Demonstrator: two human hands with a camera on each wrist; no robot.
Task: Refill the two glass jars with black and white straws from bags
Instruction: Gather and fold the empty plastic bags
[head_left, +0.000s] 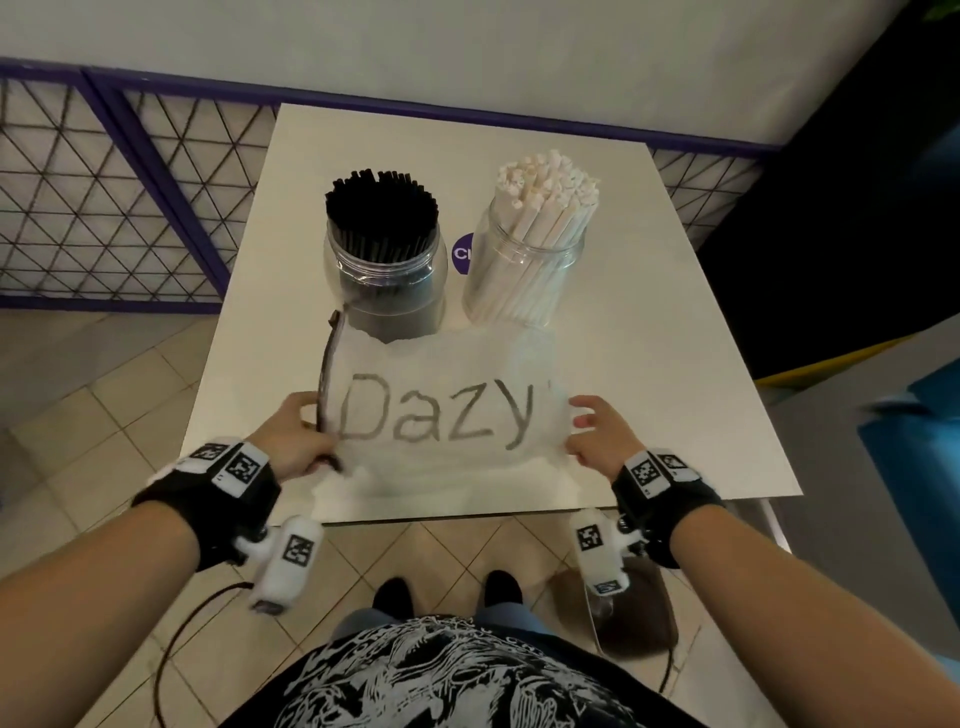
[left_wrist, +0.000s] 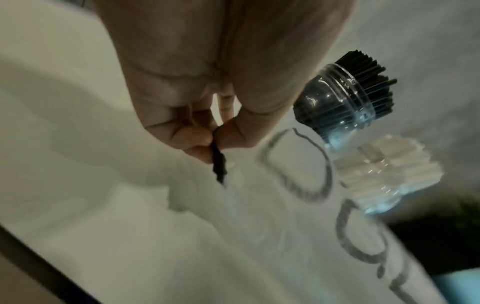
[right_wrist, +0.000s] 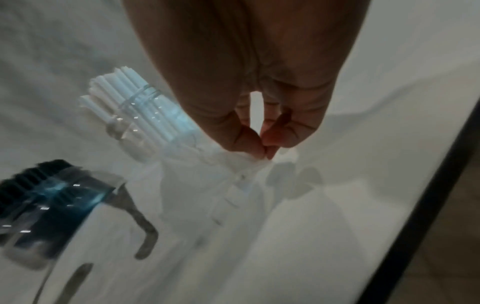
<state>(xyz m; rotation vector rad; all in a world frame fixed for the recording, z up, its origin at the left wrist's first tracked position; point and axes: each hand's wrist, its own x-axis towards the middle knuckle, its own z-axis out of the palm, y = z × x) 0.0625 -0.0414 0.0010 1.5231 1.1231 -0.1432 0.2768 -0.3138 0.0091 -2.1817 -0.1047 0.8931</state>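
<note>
Two clear jars stand side by side on the white table (head_left: 675, 364). The left jar (head_left: 384, 270) is packed with black straws and the right jar (head_left: 524, 265) with white straws. In front of them a translucent plastic bag (head_left: 441, 415) marked "Dazy" is stretched flat between my hands. My left hand (head_left: 311, 431) pinches the bag's dark left edge strip (left_wrist: 218, 162) between thumb and fingers (left_wrist: 197, 139). My right hand (head_left: 579, 431) pinches the bag's right edge, seen close in the right wrist view (right_wrist: 265, 150). Both jars also show in the wrist views: black jar (left_wrist: 345, 98), white jar (right_wrist: 140, 121).
A purple round sticker (head_left: 462, 253) lies on the table between the jars. A purple-framed mesh railing (head_left: 104, 208) runs behind and to the left. A blue seat (head_left: 914, 441) is at the right. A brown stool (head_left: 639, 618) stands on the tiled floor by my feet.
</note>
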